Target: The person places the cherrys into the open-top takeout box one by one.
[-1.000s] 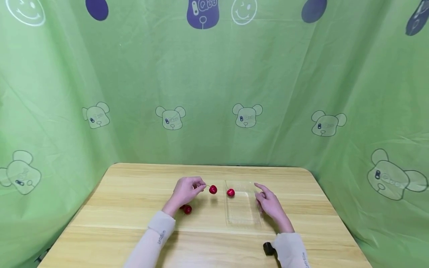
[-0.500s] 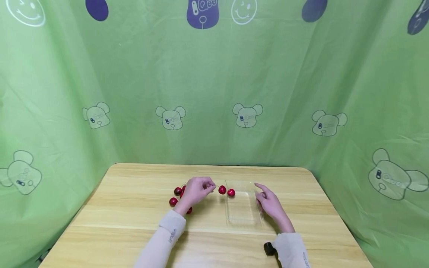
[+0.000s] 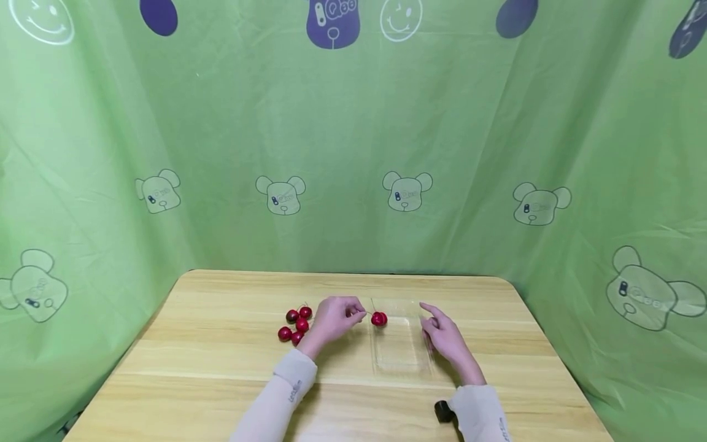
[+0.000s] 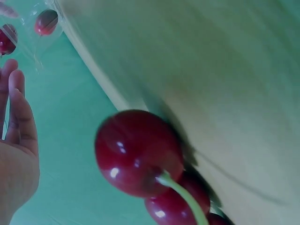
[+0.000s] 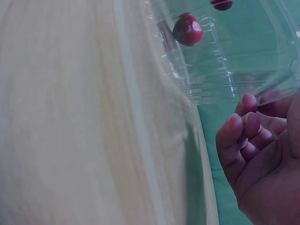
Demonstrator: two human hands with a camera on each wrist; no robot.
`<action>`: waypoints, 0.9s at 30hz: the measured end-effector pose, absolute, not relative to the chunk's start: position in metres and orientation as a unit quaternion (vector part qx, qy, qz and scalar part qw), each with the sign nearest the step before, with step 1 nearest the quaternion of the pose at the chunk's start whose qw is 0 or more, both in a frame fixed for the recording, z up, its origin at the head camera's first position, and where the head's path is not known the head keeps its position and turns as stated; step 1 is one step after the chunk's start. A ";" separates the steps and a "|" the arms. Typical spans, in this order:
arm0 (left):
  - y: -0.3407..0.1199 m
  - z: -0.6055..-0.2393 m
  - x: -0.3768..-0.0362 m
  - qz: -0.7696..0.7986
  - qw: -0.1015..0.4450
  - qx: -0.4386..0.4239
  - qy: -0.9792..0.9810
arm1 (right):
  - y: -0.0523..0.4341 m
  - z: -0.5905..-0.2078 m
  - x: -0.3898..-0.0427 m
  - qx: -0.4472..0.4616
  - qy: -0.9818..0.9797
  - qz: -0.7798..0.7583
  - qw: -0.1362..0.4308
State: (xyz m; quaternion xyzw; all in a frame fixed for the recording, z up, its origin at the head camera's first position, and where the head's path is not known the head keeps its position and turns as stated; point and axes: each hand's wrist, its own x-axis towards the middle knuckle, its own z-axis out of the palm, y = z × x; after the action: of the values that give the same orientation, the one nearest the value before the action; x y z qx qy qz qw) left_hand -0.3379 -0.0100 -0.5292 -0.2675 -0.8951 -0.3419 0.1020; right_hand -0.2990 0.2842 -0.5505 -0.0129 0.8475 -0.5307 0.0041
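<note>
In the head view my left hand [image 3: 358, 313] pinches the stem of a red cherry [image 3: 378, 318]. The fruit hangs at the far left corner of a clear plastic tray [image 3: 402, 356], overlapping a second cherry there. Through the tray wall, the right wrist view shows one cherry [image 5: 187, 29] and part of another [image 5: 221, 3]. My right hand [image 3: 433, 328] lies relaxed beside the tray's right edge, its fingers [image 5: 246, 133] at the rim of the tray [image 5: 225, 75] and holding nothing. Several loose cherries [image 3: 295, 325] lie just left of my left hand, and one looms large [image 4: 138, 152] in the left wrist view.
The wooden table [image 3: 221, 362] is ringed by a green printed curtain [image 3: 353, 153] on three sides. A black wrist camera [image 3: 442, 410] sits on my right sleeve. Bare wood lies to the left, right and front of the hands.
My left hand has carried the cherry rightward by its stem to the tray's far left corner, uncovering the loose cherries behind it. The right hand has stayed put.
</note>
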 end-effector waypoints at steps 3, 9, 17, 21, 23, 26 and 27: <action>-0.006 -0.528 -0.338 -0.332 0.101 -0.268 -0.899 | 0.284 -0.550 -0.299 -0.014 0.848 -0.530 0.005; 0.002 -0.527 -0.336 -0.341 0.089 -0.264 -0.898 | 0.283 -0.550 -0.299 -0.013 0.845 -0.534 0.004; 0.010 -0.531 -0.337 -0.341 0.084 -0.253 -0.902 | 0.282 -0.551 -0.299 -0.015 0.844 -0.536 0.001; 0.012 -0.532 -0.338 -0.334 0.089 -0.251 -0.904 | 0.282 -0.551 -0.300 -0.016 0.843 -0.537 0.002; 0.013 -0.532 -0.338 -0.330 0.094 -0.251 -0.905 | 0.283 -0.552 -0.300 -0.018 0.843 -0.538 0.002; 0.015 -0.533 -0.339 -0.324 0.090 -0.247 -0.909 | 0.284 -0.553 -0.300 -0.019 0.843 -0.537 0.003; 0.016 -0.533 -0.339 -0.322 0.089 -0.246 -0.910 | 0.285 -0.553 -0.300 -0.019 0.844 -0.536 0.002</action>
State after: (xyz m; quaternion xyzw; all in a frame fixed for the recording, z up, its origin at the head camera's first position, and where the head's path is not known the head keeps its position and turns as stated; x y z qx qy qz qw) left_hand -0.3394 0.0156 -0.5328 -0.2457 -0.9100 -0.3219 0.0890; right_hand -0.3003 0.2847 -0.5529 -0.0193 0.8438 -0.5363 0.0025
